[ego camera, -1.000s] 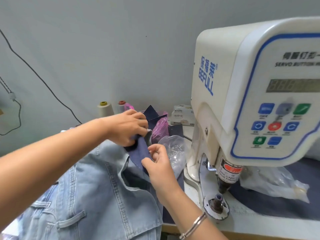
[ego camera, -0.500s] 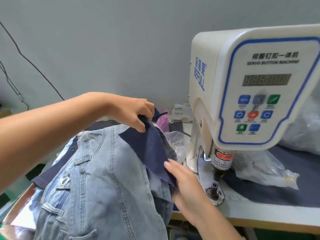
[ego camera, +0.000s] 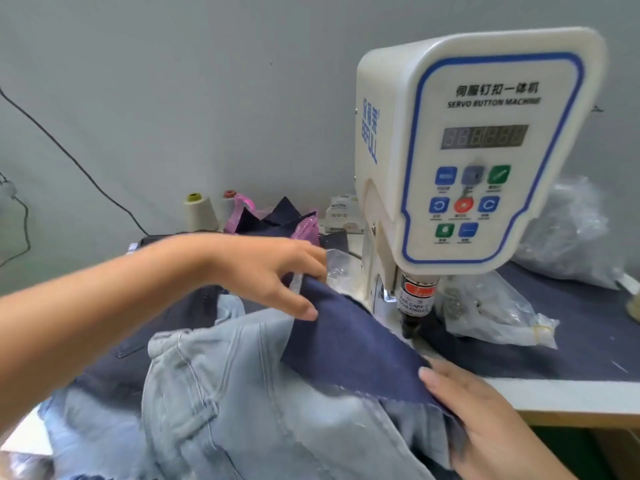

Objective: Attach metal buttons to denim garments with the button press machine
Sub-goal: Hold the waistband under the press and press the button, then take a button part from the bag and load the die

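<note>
Right hand (ego camera: 485,420) nearest, fingers pinching the lower edge of the dark denim piece (ego camera: 349,337). Light denim garment (ego camera: 242,393) heaped under it at table edge. Left hand (ego camera: 266,271) farther in, fingers spread on the piece's top corner; grip unclear. Button press machine (ego camera: 474,150) behind, clear bag of buttons (ego camera: 491,313) beside its base.

Dark cloth (ego camera: 349,344) hides the press (ego camera: 478,150) die; left hand (ego camera: 270,268) motion-blurred; display digits unreadable.
</note>
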{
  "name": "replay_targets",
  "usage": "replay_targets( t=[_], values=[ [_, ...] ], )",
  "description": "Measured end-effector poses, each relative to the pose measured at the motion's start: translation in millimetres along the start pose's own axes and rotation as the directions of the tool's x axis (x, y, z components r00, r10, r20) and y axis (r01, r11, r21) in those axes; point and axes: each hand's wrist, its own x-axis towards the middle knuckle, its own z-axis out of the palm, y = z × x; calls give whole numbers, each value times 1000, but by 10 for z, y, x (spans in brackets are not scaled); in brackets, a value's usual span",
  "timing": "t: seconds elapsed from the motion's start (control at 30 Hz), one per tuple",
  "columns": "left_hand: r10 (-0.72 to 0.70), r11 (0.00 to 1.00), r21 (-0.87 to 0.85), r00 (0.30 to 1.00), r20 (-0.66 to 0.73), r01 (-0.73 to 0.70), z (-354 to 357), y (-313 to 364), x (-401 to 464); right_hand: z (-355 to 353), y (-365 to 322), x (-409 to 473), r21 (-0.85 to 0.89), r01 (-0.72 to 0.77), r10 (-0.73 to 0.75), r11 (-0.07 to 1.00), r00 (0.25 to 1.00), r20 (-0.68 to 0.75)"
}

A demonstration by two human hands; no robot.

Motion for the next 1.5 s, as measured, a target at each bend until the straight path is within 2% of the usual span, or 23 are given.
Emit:
replay_targets(
  t=[0.1,0.23,0.37,0.47,0.63,0.83,0.93,1.03,1.17,1.3,1.37,1.43,1.5],
  values=[
    [40,990,-134,998,-57,-48,368,24,135,-265,-7,-108,-61,-31,29,998,999,-42],
    [65,954,-267,961,-267,-139,799,45,314,-529,-57,-109,-238,15,-50,971,989,-142],
    [38,940,-317,960,-278,-128,1085,13,422,-633,-102,-81,-382,19,-68,924,991,-114],
    [15,938,-325,950,-313,-121,1223,-11,462,-770,-76,-31,-522,-9,-81,853,985,-150],
    [-40,922,-369,919,-393,-118,1430,-13,525,-840,-35,13,-597,40,-162,801,975,-151],
    [-56,883,-455,936,-349,-116,1494,-59,551,-896,-71,1,-672,39,-163,740,979,-123],
    [-108,919,-394,974,-199,21,1516,-110,531,-900,-75,-9,-661,33,-148,750,982,-119],
    [-199,907,-393,977,-81,152,1518,-146,519,-899,-93,-14,-661,26,-128,750,986,-106],
    [-264,905,-387,947,-185,176,1559,-132,556,-882,-122,1,-748,-5,-129,663,984,-121],
    [-320,816,-557,923,-213,154,1621,-135,561,-859,-163,-15,-710,-65,-60,701,987,-150],
    [-287,714,-696,937,-197,72,1655,-101,574,-849,-149,-17,-681,-68,-64,729,984,-166],
    [-238,598,-802,956,-170,6,1667,-72,573,-854,-119,-10,-708,-60,-93,704,980,-177],
    [-229,606,-795,962,-150,21,1635,-68,566,-866,-106,2,-742,-51,-131,668,974,-185]
  ],
)
